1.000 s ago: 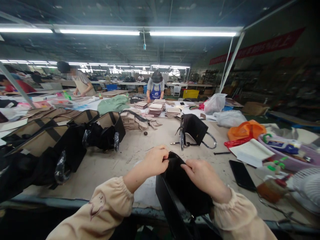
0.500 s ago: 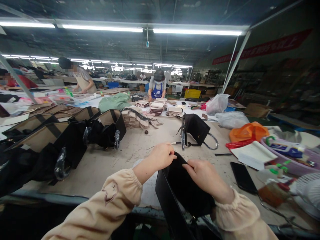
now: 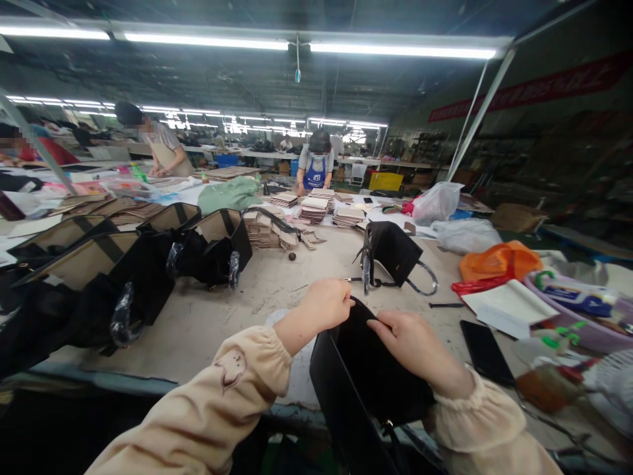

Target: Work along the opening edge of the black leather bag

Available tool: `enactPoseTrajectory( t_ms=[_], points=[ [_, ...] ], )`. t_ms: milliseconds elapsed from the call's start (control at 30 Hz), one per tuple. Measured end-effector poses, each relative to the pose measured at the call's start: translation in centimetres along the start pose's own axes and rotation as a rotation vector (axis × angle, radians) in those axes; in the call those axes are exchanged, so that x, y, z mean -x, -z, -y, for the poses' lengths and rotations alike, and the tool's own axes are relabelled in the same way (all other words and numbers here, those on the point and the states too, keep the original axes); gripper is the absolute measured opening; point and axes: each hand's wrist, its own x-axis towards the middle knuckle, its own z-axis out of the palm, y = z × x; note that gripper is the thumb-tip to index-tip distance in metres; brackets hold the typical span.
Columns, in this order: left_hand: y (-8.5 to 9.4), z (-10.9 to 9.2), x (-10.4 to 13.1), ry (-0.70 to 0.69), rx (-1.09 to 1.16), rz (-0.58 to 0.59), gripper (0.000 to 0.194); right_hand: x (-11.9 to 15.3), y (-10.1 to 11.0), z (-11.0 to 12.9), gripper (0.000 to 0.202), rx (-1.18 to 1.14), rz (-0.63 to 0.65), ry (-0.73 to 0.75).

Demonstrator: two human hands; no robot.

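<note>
A black handbag [image 3: 341, 389] stands tilted at the table's near edge, its mouth facing me and its inside dark. My left hand [image 3: 324, 307] pinches the far end of the bag's rim, fingers closed on it. Along the right-hand rim, my right hand [image 3: 413, 343] grips the edge with the thumb on top and the other fingers hidden behind the wall. A small metal fitting shows low on the bag. Beyond my hands another black handbag [image 3: 395, 254] sits on the table, its handle wrapped in clear film.
Several black bags with tan insides [image 3: 109, 257] crowd the left. Stacked panels [image 3: 314, 210] lie farther back, near a person in a blue apron [image 3: 315, 165]. On the right are a phone [image 3: 487, 351], an orange bag [image 3: 499, 260], a purple basin [image 3: 588, 326] and a bottle [image 3: 548, 382].
The view has tipped down slightly and shifted, so the scene sits a little differently. Both hands keep their hold on the bag's rim, with little other movement.
</note>
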Motion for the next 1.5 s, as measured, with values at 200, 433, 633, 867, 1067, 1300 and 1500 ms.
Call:
enactPoseTrajectory(
  t_ms=[200, 433, 633, 867, 1067, 1300, 1500],
  points=[
    [0.1, -0.2, 0.0, 0.024, -0.033, 0.017, 0.022, 0.0, 0.0, 0.1, 0.036, 0.007, -0.004, 0.008],
    [0.5, -0.7, 0.0, 0.046, -0.036, 0.027, 0.022, 0.0, 0.2, 0.4, 0.035, 0.016, 0.003, 0.008],
    [0.5, -0.7, 0.1, 0.071, -0.028, 0.025, 0.021, -0.1, 0.4, 0.5, 0.035, 0.041, 0.011, 0.003],
    [0.1, -0.4, 0.0, 0.061, -0.024, 0.02, 0.02, -0.2, 0.5, 0.9, 0.034, 0.052, 0.03, 0.002],
    [0.1, -0.4, 0.1, 0.084, -0.011, 0.018, 0.02, -0.3, 0.8, 0.9, 0.039, 0.022, 0.044, 0.024],
    [0.5, -0.5, 0.5, 0.065, 0.002, 0.002, 0.02, -1.5, 1.3, 1.6, 0.039, 0.048, 0.044, 0.037],
    [0.1, -0.1, 0.5, 0.064, 0.021, -0.022, 0.018, -3.4, 0.7, 1.8, 0.038, 0.13, 0.066, 0.052]
  ],
)
